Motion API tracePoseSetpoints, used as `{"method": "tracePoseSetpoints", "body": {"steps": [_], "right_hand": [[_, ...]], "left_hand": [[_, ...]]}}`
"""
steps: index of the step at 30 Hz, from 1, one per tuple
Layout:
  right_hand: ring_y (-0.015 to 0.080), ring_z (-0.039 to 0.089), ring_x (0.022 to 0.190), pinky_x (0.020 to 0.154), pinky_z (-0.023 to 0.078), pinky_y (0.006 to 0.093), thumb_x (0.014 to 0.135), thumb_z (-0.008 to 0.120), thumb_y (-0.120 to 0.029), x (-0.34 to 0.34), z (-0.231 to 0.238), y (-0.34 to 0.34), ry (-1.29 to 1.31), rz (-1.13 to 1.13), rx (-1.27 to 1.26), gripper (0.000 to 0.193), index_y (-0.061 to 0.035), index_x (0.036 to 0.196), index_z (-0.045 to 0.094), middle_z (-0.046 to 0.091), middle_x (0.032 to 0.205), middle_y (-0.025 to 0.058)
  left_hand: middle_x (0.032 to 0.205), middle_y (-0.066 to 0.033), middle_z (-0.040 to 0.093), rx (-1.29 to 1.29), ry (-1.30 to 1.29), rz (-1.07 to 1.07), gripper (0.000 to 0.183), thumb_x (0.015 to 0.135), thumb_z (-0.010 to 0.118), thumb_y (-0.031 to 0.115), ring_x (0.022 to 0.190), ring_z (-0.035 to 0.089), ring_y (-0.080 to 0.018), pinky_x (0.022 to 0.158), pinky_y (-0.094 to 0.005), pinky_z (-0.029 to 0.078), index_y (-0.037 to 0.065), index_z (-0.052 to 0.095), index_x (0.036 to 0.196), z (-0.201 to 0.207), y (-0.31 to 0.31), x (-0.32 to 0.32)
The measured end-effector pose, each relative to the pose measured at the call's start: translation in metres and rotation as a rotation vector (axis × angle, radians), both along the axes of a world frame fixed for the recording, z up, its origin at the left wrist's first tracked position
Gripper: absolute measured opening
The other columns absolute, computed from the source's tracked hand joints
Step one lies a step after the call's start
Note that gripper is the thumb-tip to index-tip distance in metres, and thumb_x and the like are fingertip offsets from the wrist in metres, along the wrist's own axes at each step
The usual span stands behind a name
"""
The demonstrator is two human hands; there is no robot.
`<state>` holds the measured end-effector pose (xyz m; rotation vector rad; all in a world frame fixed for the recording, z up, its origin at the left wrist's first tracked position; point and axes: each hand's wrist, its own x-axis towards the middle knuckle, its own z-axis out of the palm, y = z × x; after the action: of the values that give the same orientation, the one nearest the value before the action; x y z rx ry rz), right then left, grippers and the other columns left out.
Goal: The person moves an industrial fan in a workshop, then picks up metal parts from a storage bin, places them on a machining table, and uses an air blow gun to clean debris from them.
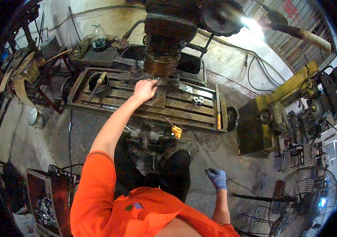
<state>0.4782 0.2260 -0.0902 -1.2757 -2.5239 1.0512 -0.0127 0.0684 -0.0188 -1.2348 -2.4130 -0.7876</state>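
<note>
My bare left hand (pixel 146 90) reaches onto the slotted table (pixel 115 103) of a large machine, just below its round spindle head (pixel 162 63). Its fingers are curled closed near a small bright piece at the fingertips, too small to name. A flat metal plate (pixel 156 99) lies on the slats beside that hand. My right hand (pixel 217 179), in a blue-grey glove with dark fingertips, hangs low over the floor, away from the machine. Its fingers look loosely apart and hold nothing. A yellow-handled tool (pixel 176 131) sticks out at the table's front edge.
A black bowl with a brush (pixel 98 83) stands on the table's left end. Small metal blocks (pixel 198 100) and a wooden-handled file (pixel 218 118) lie toward its right. A large caged fan (pixel 306 201) stands at lower right, a bin of metal pieces (pixel 46 209) at lower left.
</note>
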Motion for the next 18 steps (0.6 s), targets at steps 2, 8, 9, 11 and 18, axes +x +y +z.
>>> {"method": "tracePoseSetpoints", "body": {"steps": [2,8,9,11,18], "right_hand": [[0.0121,0.058,0.065,0.06,0.046,0.0266,0.072,0.07,-0.019,-0.006,0.019,0.008,0.026,0.015,-0.032,0.026,0.0013,0.088,0.066,0.066,0.074,0.0071],[0.0104,0.053,0.065,0.058,0.046,0.0268,0.07,0.065,-0.001,-0.034,0.133,0.088,0.282,0.112,0.273,0.007,-0.0018,0.077,0.064,0.06,0.073,0.0008],[0.0116,0.056,0.071,0.064,0.047,0.0267,0.071,0.064,0.001,-0.058,0.185,0.088,0.421,0.22,0.405,0.009,-0.0014,0.079,0.064,0.061,0.078,0.0018],[0.0119,0.056,0.067,0.063,0.047,0.0266,0.072,0.067,-0.013,-0.11,0.281,0.077,0.641,0.188,0.865,0.022,-0.0021,0.092,0.065,0.063,0.076,0.0053],[0.0299,0.045,0.114,0.101,0.03,0.0443,0.085,0.046,-0.025,-0.174,0.49,0.081,1.197,0.639,0.707,0.042,-0.0028,0.121,0.046,0.047,0.123,0.0166]], "left_hand": [[0.082,-0.013,0.062,0.015,0.007,0.026,0.019,0.074,0.058,0.017,0.076,0.06,-0.0305,0.068,-0.0411,0.047,0.011,0.061,0.092,-0.003,0.003,-0.003],[0.081,-0.0174,0.062,-0.036,-0.224,0.278,0.026,0.071,0.061,0.02,0.078,0.061,-0.0319,0.067,-0.043,0.048,0.008,0.059,0.094,0.013,0.014,0.01],[0.081,-0.0181,0.062,-0.055,-0.245,0.304,0.028,0.071,0.061,0.021,0.079,0.061,-0.0322,0.067,-0.0434,0.048,0.007,0.058,0.095,0.013,0.014,0.006],[0.082,-0.0172,0.063,-0.058,-0.316,0.324,0.035,0.067,0.063,0.023,0.081,0.061,-0.0324,0.07,-0.0432,0.048,0.008,0.059,0.099,0.014,0.012,-0.001],[0.093,-0.0143,0.063,0.029,-0.494,0.227,0.043,0.066,0.063,0.026,0.089,0.059,-0.0301,0.078,-0.0403,0.048,0.014,0.061,0.106,0.01,0.012,-0.013]]}}
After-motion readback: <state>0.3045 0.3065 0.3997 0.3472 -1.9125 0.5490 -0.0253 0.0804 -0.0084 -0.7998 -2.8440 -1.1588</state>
